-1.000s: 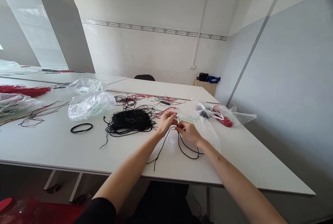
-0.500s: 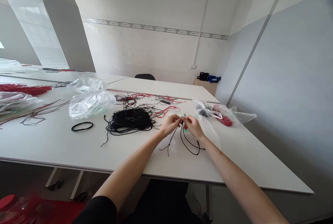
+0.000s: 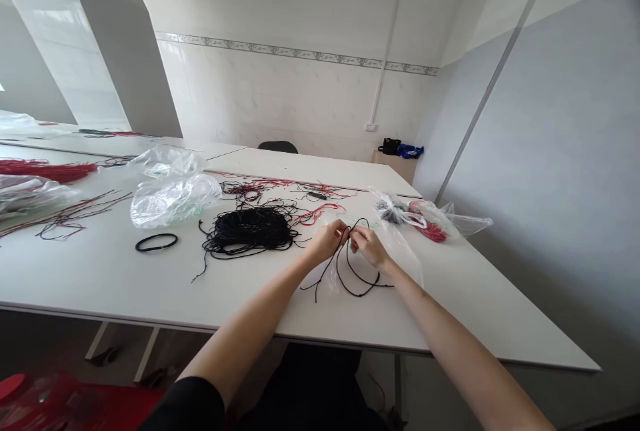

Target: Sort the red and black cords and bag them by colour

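Note:
A thin black cord [image 3: 341, 283] is pinched between my two hands above the white table [image 3: 240, 297]. My left hand [image 3: 330, 241] has its fingers closed on one part of it. Close beside, my right hand [image 3: 367, 245] pinches another part, and a small loop rises above its fingertips. Loose loops and knotted ends hang below onto a clear plastic bag [image 3: 400, 257] lying under the hands. The exact crossing of the cord between the fingertips is too small to make out. Left of my hands lies a tangled bundle of black cords [image 3: 253, 229].
A black ring [image 3: 157, 242] lies left of the bundle. Crumpled clear bags [image 3: 175, 201] and red cords [image 3: 47, 169] are farther left. Red and black cord scraps [image 3: 270, 185] lie behind the bundle. At right sits a bag with red cord [image 3: 433, 229]. A chair [image 3: 278, 147] stands beyond the table.
The cord loop above my fingertips has grown and leans right. The hanging loops and ends have shifted left. Both hands stay nearly in place, still pinching the cord.

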A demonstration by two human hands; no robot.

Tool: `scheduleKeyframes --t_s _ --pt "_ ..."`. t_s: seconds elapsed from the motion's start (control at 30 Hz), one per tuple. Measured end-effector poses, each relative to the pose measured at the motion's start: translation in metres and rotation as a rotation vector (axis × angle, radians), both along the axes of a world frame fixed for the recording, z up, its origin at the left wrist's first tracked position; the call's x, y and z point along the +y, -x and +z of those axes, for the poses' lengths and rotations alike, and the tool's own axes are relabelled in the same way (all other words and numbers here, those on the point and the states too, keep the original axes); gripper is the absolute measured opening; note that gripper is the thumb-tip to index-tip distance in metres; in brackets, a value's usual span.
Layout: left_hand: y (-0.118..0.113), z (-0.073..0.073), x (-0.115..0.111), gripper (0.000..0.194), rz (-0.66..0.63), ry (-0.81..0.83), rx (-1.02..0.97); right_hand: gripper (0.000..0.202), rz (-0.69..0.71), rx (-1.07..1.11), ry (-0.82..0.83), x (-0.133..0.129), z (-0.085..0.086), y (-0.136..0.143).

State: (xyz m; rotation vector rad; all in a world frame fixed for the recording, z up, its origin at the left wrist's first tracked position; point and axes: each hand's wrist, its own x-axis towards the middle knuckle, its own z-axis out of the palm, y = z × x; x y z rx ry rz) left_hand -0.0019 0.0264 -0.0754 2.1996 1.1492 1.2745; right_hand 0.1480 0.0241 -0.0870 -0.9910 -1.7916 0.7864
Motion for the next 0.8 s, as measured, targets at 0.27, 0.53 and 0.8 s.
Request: scheduleKeyframes --t_s 0.27,0.53,0.8 --pt "-0.001 0.006 -0.009 0.014 0.057 -0.168 0.263 0.023 -0.114 -0.118 -0.100 -0.001 0.002 0.002" --pt "-0.008 0.001 -0.008 0.009 0.102 -0.159 0.269 0.023 -0.149 -0.213 -0.137 -0.002 0.003 -0.001" --pt "0.012 0.000 -0.017 0.011 -0.095 -0.120 0.213 0.026 0.031 -0.205 -0.100 -0.016 0.006 0.002"
